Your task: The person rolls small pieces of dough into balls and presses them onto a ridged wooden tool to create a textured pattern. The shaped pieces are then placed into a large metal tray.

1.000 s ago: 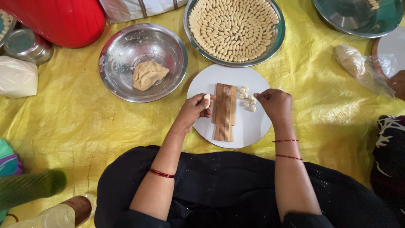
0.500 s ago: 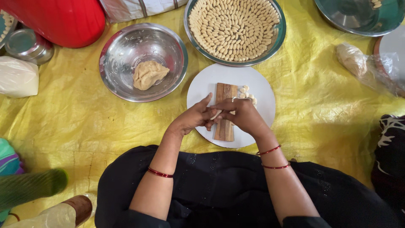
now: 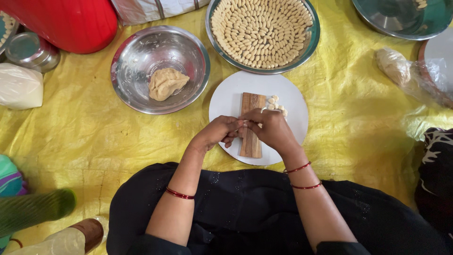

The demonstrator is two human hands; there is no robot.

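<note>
Here the ridged board (image 3: 251, 123) lies flat on the white plate (image 3: 292, 101), its long axis running near to far and its grooves following that same line. The far end points toward the tray of shaped pieces (image 3: 263, 32); the near end almost reaches the plate's near rim. Both hands meet right over the board's middle. The left hand (image 3: 218, 133) comes in from the left and the right hand (image 3: 270, 128) from the right, so the board sits directly under the fingertips, with the right hand covering more of it. The fingers of both hands are pinched together at the same spot, apparently on a small bit of dough, though it is too hidden to make out; whether either hand truly grips it I cannot tell.

Just beyond the right hand, a few small dough pieces (image 3: 275, 104) lie on the plate beside the board's far right edge. Left of the plate stands a steel bowl (image 3: 137, 71) holding a lump of dough (image 3: 167, 83). Everything rests on a yellow sheet (image 3: 85, 137) spread over the floor. At the far left are a red container (image 3: 66, 21), a small steel lid (image 3: 28, 49) and a white bag (image 3: 19, 86). At the far right sit another steel dish (image 3: 401, 16) and a dough lump in clear plastic (image 3: 398, 66).
</note>
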